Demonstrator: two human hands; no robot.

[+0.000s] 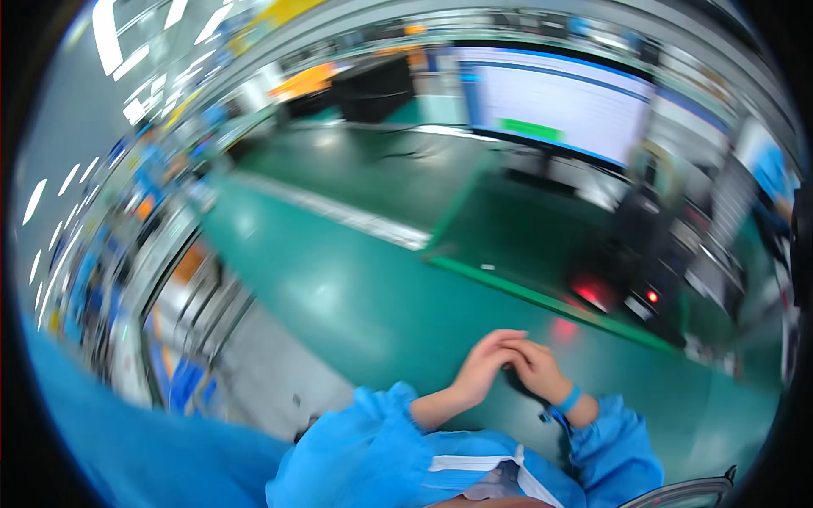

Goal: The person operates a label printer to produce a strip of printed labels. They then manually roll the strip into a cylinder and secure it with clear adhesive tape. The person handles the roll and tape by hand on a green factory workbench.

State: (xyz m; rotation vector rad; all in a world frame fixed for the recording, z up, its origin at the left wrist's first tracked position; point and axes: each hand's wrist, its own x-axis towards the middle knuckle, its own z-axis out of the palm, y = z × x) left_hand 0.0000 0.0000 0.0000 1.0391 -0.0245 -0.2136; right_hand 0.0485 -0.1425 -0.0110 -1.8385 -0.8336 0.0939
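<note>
Centrally, both hands together over the near part of the green bench top (339, 288): left hand (480, 368) and right hand (540, 371) bent toward each other, fingers overlapping, backs upward. Shadow and blur under the palms; cannot tell whether anything small is held between them. Blue wristband (569, 400) on the right wrist, a small dark piece just beside it. Both forearms in loose blue sleeves (347, 444), cuffs gathered; white edging (474, 462) on the jacket front between them. Bench top runs under and ahead of the hands, glossy, with pale reflections. Red light spot (564, 328) on it, near the right hand, on the far side. Past that, a dark green panel (517, 229) with a bright green edge, and at its right a black device (627, 233) glowing red low down. Widescreen monitor (559, 97) behind, lit, mostly white, one green block near the bottom. Black box (373, 89) and orange bin (305, 80) farther off, to the left. Co-worker (151, 168) in blue, far left, smeared.
</note>
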